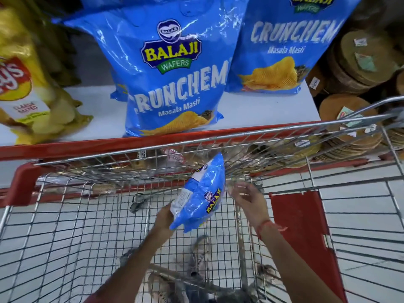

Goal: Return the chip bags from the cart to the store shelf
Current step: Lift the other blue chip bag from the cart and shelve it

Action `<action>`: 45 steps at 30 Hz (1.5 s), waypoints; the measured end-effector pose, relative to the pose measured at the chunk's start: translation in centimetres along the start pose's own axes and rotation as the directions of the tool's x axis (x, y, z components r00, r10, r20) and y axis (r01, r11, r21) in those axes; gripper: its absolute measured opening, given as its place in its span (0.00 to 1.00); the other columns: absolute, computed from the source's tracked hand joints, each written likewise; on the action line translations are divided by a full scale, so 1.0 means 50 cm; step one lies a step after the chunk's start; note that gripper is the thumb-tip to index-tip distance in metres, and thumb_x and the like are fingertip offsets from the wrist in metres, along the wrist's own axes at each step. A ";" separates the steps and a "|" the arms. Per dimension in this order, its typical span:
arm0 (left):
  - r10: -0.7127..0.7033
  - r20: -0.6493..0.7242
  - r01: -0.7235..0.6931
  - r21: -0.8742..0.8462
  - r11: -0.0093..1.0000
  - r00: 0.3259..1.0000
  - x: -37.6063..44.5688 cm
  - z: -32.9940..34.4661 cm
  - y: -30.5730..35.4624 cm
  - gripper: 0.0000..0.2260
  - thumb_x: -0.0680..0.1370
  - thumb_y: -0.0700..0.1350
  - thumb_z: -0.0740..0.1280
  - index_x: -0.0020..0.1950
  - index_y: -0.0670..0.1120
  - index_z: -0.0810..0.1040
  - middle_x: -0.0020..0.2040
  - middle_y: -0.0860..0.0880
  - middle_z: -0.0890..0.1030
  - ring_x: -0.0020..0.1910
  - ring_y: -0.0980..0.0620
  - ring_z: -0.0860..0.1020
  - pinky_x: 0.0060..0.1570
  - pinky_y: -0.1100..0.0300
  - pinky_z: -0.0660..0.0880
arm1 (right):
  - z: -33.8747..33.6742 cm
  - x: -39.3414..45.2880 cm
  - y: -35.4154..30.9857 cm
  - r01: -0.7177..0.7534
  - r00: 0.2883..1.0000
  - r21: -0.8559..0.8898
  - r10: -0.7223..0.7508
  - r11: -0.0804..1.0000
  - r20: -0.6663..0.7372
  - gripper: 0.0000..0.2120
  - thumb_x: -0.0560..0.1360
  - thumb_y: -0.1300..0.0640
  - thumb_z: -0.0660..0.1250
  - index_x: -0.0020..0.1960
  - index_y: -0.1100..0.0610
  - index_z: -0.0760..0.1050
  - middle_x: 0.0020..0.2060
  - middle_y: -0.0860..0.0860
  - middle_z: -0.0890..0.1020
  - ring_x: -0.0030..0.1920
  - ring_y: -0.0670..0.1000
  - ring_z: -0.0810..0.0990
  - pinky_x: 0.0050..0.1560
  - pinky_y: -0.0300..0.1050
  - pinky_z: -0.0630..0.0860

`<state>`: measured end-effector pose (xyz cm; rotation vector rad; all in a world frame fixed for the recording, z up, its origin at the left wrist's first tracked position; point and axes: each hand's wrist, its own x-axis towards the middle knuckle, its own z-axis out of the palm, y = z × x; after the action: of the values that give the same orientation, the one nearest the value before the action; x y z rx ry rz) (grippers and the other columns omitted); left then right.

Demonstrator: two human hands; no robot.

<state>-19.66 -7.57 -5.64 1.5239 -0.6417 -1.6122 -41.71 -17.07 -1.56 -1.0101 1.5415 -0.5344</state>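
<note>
While gripped by left hand [164, 216], chip bag [200, 197] tilted, top toward shelf [105, 114].

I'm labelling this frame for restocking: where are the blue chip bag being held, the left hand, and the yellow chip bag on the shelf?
blue chip bag [200, 199]: head view, on its crinkled front.
left hand [164, 217]: head view, back of the hand.
yellow chip bag [24, 84]: head view, on its front.

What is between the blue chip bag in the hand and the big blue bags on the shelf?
In the head view, the cart's wire front wall and the shelf's red edge lie between the held bag and the shelf bags.
</note>
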 end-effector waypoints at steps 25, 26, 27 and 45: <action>0.456 0.106 -0.466 0.117 0.877 0.884 -0.177 0.232 0.483 0.19 0.70 0.40 0.73 0.57 0.51 0.73 0.56 0.56 0.78 0.48 0.72 0.77 0.47 0.74 0.76 | -0.222 -0.283 -0.338 0.484 0.857 0.236 -0.402 0.843 -0.321 0.12 0.60 0.62 0.80 0.42 0.54 0.84 0.39 0.45 0.88 0.40 0.46 0.86 0.41 0.41 0.83; 0.492 0.112 -0.504 0.148 0.851 0.863 -0.171 0.248 0.505 0.20 0.70 0.42 0.73 0.59 0.51 0.73 0.58 0.55 0.77 0.52 0.70 0.76 0.47 0.73 0.75 | -0.238 -0.284 -0.359 0.524 0.828 0.225 -0.428 0.822 -0.362 0.11 0.60 0.61 0.80 0.41 0.52 0.84 0.37 0.42 0.87 0.40 0.44 0.85 0.40 0.40 0.82; 0.524 0.112 -0.536 0.178 0.825 0.844 -0.162 0.262 0.524 0.20 0.71 0.44 0.73 0.61 0.52 0.73 0.61 0.54 0.76 0.56 0.67 0.74 0.50 0.72 0.75 | -0.253 -0.278 -0.377 0.559 0.799 0.208 -0.454 0.803 -0.394 0.10 0.60 0.59 0.80 0.40 0.51 0.84 0.36 0.40 0.87 0.39 0.42 0.85 0.40 0.38 0.82; 0.595 -0.052 -0.557 0.295 0.776 0.802 0.005 0.379 0.627 0.27 0.78 0.38 0.62 0.74 0.50 0.58 0.62 0.65 0.64 0.62 0.59 0.66 0.66 0.54 0.68 | -0.292 -0.036 -0.496 0.646 0.752 0.261 -0.539 0.717 -0.381 0.21 0.63 0.63 0.78 0.55 0.58 0.78 0.49 0.52 0.85 0.50 0.52 0.84 0.50 0.47 0.82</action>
<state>-31.56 -27.93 22.36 1.4166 -1.1551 -0.9596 -48.09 -31.44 22.63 -1.1544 1.2395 -1.4421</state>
